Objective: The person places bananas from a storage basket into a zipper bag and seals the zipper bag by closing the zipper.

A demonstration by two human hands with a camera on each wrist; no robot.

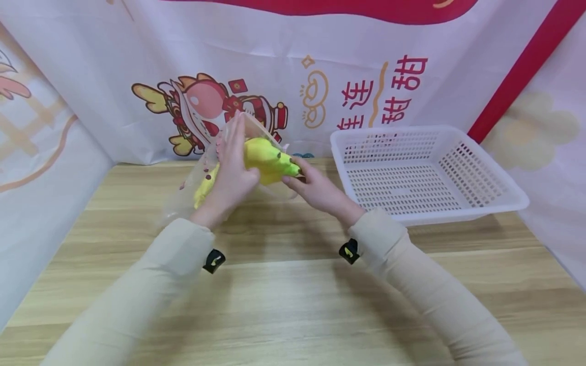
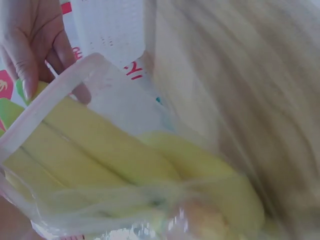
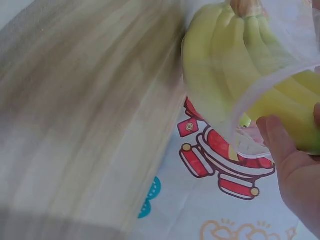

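Note:
A bunch of yellow bananas (image 1: 263, 155) with green tips lies partly inside a clear plastic bag (image 1: 187, 201), tips toward the bag's mouth. My right hand (image 1: 320, 193) grips the green tips, thumb on the near side. In the right wrist view the brown stem end of the bananas (image 3: 227, 55) shows through the plastic. My left hand (image 1: 231, 170) rests against the bag's mouth, its fingers straight and pointing up, thumb spread toward the bananas. The pale rim (image 2: 65, 87) of the bag stands wide around the bunch in the left wrist view.
A white perforated plastic basket (image 1: 494, 209) stands on the wooden table (image 1: 284, 305), right of my right hand. Behind the table hangs a white printed cloth (image 1: 284, 40) with red characters and a cartoon figure. Black wrist-worn pieces (image 1: 213, 261) show under both sleeves.

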